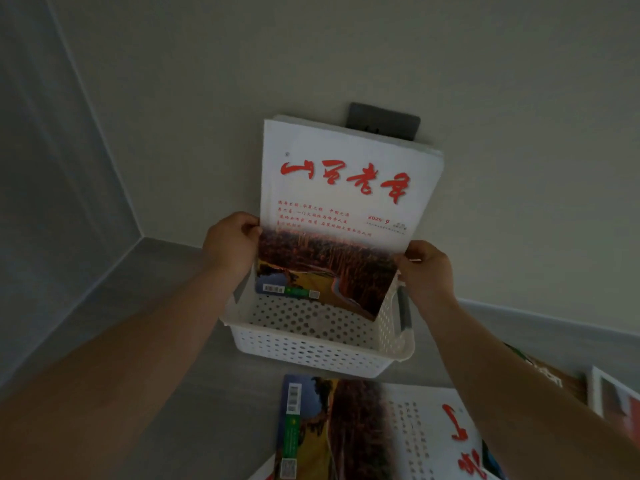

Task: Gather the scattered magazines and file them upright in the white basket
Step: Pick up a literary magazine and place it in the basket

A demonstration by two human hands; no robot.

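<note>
Head view, basket: I see a white plastic basket (311, 351). It is rectangular with rounded corners and a smooth rim, and its walls and bottom are punched with rows of small round holes. It sits on the grey floor (166, 261) below and between the two hands, with a cut-out handle on the side under the right hand.
Stack of magazines: the stack of magazines (346, 209) is thin glossy paper. The cover is white at the top with red brush lettering and has a reddish-brown landscape photo lower down. Several layers of page edges show along its top.
Left hand: the left hand (230, 244) is at the stack's left edge, its back toward me and its fingers curled round that edge. The forearm reaches in from the lower left.
Right hand: the right hand (427, 271) holds the stack's right edge a little lower, fingers curled onto it, just above the basket's rim.
Orientation: the long axis is upright, title end up, with the cover facing me and the top leaning back toward the wall (485, 98). The bottom end is down inside the basket at its far side.
Near my forearms: a loose magazine (363, 427) lies flat on the floor, nearer me than the basket, its title end pointing right under the right forearm. More covers (554, 379) lie beyond that forearm.
Wall plate: a dark rectangular wall plate (384, 121) shows behind the stack's top.
</note>
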